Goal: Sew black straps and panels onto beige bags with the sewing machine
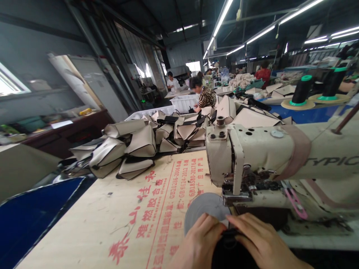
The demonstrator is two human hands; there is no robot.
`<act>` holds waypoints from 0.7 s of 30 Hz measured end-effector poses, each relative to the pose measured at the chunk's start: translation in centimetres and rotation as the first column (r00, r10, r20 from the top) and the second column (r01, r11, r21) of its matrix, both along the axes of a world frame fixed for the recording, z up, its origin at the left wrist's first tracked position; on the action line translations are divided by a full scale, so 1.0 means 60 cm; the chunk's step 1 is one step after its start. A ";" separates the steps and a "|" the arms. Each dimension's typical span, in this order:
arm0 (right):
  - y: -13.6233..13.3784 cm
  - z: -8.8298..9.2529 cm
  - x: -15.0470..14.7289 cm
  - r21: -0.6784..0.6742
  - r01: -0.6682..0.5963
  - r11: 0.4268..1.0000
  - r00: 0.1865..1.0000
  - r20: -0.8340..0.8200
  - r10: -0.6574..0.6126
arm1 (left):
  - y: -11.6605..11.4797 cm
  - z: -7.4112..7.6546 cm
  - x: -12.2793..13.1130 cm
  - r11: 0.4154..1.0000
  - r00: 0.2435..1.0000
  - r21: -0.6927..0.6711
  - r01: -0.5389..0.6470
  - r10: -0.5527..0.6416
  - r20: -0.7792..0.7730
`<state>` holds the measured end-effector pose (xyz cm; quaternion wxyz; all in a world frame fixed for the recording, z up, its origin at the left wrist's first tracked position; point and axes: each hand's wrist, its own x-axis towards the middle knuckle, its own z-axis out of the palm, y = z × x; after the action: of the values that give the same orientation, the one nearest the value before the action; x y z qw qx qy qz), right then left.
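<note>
My left hand (200,239) is closed at the lower middle, its fingertips pinching the upper edge of a black fabric piece (232,252). From the other side my right hand (259,237) grips the same piece, thumb and fingers pressed together on its edge. A small pale strip shows between the fingertips; what it belongs to is hidden. Just ahead of the hands is the needle area of a worn white sewing machine (252,145). Behind my left fingers, a flat grey disc-shaped roll (206,205) lies beside the machine's arm, partly covered by the hand.
A plywood tabletop (131,209) with red print extends left. Beige, black-edged bags (141,140) are piled along its back. Black thread cones (301,91) stand behind the machine, and a pink-handled tool (295,203) rests against it. A blue-lined container (42,209) is at left; co-workers (206,95) sit beyond.
</note>
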<state>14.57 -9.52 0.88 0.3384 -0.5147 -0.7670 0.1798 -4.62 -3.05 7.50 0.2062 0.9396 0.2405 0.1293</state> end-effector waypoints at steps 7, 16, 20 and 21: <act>0.017 0.027 0.009 -0.101 -0.131 0.986 0.985 -0.125 0.118 | 0.011 -0.008 0.007 0.976 0.990 -0.194 -0.104 0.121 0.076; 0.028 0.033 0.007 -0.123 -0.171 0.978 0.960 -0.246 0.137 | -0.010 -0.076 -0.059 0.823 0.895 -0.418 -0.384 0.443 0.050; 0.033 0.026 -0.008 -0.143 -0.022 0.990 0.923 -0.383 -0.034 | 0.023 -0.049 -0.022 0.801 0.822 -0.329 -0.501 0.559 0.111; 0.034 0.018 -0.016 -0.156 0.027 0.987 0.897 -0.432 -0.093 | 0.039 -0.030 -0.009 0.835 0.856 -0.290 -0.467 0.509 0.087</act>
<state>13.58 -7.47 1.94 0.4691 -0.5079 -0.6396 0.3360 -5.18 -0.72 5.72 0.3055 0.7982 0.4701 0.2206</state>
